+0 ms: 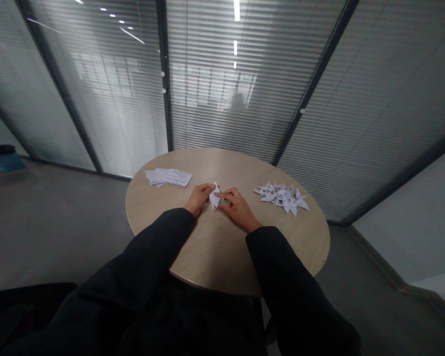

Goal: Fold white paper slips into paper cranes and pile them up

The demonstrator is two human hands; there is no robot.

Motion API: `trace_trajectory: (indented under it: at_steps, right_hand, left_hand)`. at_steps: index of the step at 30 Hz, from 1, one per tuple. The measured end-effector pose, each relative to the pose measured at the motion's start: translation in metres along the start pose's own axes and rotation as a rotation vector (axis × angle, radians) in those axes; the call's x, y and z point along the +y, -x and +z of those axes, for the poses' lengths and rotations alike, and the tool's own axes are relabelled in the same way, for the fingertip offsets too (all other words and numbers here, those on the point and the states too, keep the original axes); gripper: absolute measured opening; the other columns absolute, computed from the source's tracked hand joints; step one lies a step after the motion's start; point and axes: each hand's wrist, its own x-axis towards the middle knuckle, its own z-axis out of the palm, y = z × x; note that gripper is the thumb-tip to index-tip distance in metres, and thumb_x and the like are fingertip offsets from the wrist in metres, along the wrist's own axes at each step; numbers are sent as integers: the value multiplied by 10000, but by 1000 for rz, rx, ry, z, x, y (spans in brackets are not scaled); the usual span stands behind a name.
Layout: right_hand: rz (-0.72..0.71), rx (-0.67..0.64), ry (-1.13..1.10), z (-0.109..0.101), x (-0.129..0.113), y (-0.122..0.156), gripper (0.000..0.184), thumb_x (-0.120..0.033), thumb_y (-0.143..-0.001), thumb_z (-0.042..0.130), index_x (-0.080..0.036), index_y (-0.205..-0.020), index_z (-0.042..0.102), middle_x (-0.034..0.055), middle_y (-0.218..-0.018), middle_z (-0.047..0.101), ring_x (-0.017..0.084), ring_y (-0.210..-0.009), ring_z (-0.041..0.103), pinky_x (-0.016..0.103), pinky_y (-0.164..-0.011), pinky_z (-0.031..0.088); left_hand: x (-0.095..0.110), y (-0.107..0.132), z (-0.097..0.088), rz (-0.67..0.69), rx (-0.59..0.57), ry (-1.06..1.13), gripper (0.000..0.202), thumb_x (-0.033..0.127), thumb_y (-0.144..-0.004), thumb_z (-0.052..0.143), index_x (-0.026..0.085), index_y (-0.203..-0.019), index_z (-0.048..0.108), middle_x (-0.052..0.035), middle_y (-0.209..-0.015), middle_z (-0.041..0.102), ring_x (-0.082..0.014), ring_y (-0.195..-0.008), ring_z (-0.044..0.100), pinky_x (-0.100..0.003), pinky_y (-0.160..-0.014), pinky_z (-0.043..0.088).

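Checking the head view, the only one we have. We see the left hand (pixel 199 199) closed up, fingers curled in and pinching the left side of a folded white paper piece (pixel 214 196). The paper stands tilted on or just above the table, between both hands, with sharp narrow points and crisp creases. The right hand (pixel 239 210) is half open, index finger out with its tip on the paper's right side. We can't tell whether its thumb also grips from behind.

The round table (pixel 222 257) has a pale wood-grain laminate top and a smooth curved rim. Beyond the left hand lies a loose stack of printed paper slips (pixel 168 177), edges uneven, near the far-left rim. To the right, near the right hand, sits a low pile of white origami birds (pixel 282 198), spiky and overlapping. We have bare laminate between the forearms, out to the near rim.

Black sleeves (pixel 282 267) cover both forearms to the wrists. Behind the table, a glass partition with slatted blinds (pixel 207 99) curves around the far side, and a blurred person (pixel 237 101) shows through it. Grey floor (pixel 59 232) surrounds the table.
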Motion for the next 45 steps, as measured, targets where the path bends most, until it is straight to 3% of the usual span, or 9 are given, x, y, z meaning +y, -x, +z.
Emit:
trace_trajectory:
  at_steps: [5, 16, 21, 27, 35, 45]
  right_hand:
    - [1, 26, -14, 0, 2, -1, 253, -216, -833, 648, -301, -1059, 722, 38, -970, 539, 179, -890, 561, 345, -822, 486]
    - [51, 151, -28, -2, 4, -5, 81, -254, -827, 665, -220, -869, 725, 44, -882, 593, 176, -818, 585, 297, -690, 475]
    - [62, 184, -18, -3, 6, -5, 54, -255, -820, 665, -203, -807, 675, 35, -832, 582, 175, -783, 577, 305, -690, 471]
    - [85, 215, -9, -4, 7, -5, 66, -254, -810, 657, -204, -779, 628, 37, -837, 571, 184, -790, 566, 323, -724, 470]
    - [151, 286, -57, -5, 8, -6, 107, -300, -788, 616, -219, -738, 567, 33, -809, 571, 197, -770, 553, 361, -763, 465]
    - [314, 312, -239, -1, 12, -6, 243, -400, -718, 679, -213, -791, 542, 17, -795, 585, 191, -765, 565, 346, -734, 471]
  left_hand:
    - [0, 1, 0, -8, -28, -5, 316, 394, -723, 715, 120, -879, 703, -46, -760, 666, -109, -615, 550, -226, -582, 404]
    - [-1, 3, 3, 5, -150, -29, 348, 437, -679, 732, 121, -820, 697, -19, -696, 617, -97, -596, 511, -219, -568, 376]
    - [1, 5, 4, -3, -192, -25, 436, 523, -638, 745, 123, -799, 684, -13, -671, 602, -104, -604, 508, -231, -585, 393]
    - [4, 9, 9, -19, -234, 9, 572, 654, -667, 668, 103, -813, 695, -69, -766, 662, -150, -710, 570, -279, -682, 441]
    - [2, 6, 9, 25, -334, 66, 534, 338, -506, 882, 96, -943, 694, -108, -903, 719, -192, -841, 644, -333, -855, 443]
    - [-1, 0, 6, -3, -326, 57, 504, 245, -491, 877, 98, -933, 685, -87, -813, 734, -205, -808, 669, -333, -822, 462]
